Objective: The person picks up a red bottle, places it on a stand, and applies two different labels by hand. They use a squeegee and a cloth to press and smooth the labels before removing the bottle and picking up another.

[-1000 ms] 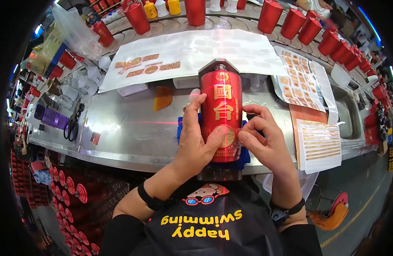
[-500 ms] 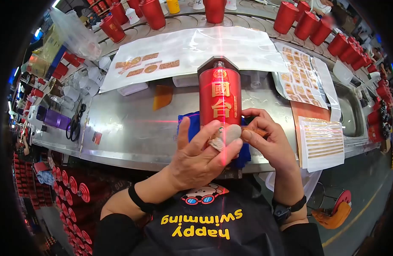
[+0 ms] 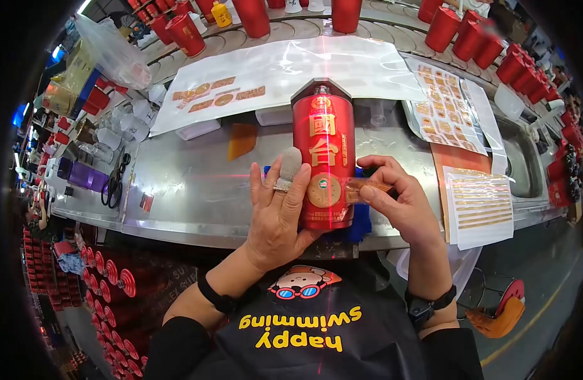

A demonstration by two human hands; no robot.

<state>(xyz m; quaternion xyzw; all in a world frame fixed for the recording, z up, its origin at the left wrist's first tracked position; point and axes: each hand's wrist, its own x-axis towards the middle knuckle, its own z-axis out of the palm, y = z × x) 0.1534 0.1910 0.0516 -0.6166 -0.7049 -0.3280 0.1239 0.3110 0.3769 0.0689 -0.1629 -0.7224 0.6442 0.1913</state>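
Red bottle [image 3: 333, 152] rests between amber piece [image 3: 242, 141] and gold-striped sheet [image 3: 481, 201].

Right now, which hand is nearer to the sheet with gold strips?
Right. The right hand is left of the sheet; the left hand is farther, left of the red bottle.

Red bottle [image 3: 334, 136] | glossy, gold characters; round gold disc [image 3: 324, 195], green dot inside, toward the near end | lengthwise, neck far; over blue cloth [image 3: 363, 221] at the bench's [image 3: 202, 190] near edge | amber-brown strip [image 3: 354, 191]: translucent; pinched, left end overlapping the bottle's right side beside the disc
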